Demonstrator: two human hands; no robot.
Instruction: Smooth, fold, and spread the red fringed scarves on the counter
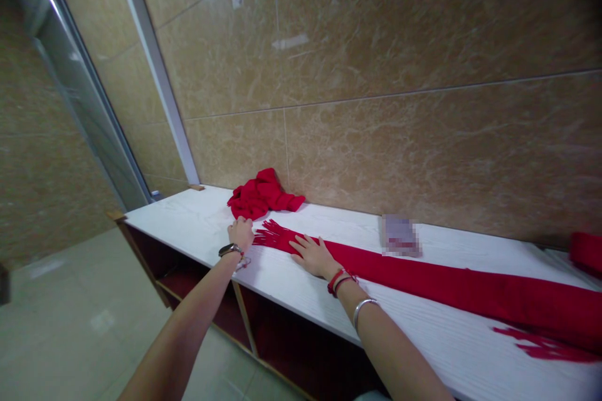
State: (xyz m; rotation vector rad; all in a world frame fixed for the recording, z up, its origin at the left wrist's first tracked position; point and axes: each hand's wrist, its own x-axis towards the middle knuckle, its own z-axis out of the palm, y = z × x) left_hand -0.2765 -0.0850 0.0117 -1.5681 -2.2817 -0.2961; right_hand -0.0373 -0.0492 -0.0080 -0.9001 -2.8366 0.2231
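A long red scarf [414, 277] lies stretched along the white counter, with its fringe [267, 235] at the left end. My right hand [314, 257] rests flat on the scarf near that fringe, fingers spread. Just beyond the fringe tips, my left hand [241, 233] is closed with its fingers curled down; what is in them, if anything, is hidden. Behind my left hand sits a crumpled red cloth [263, 194]. More red fringe [540, 344] shows under the scarf's near edge at the right.
The white countertop [188, 216] runs along a tan tiled wall [376, 138], with dark open shelves [291, 326] below. A small pixelated flat item [399, 236] lies behind the scarf. Another red piece [586, 254] is at the right edge. A glass door [84, 88] stands at left.
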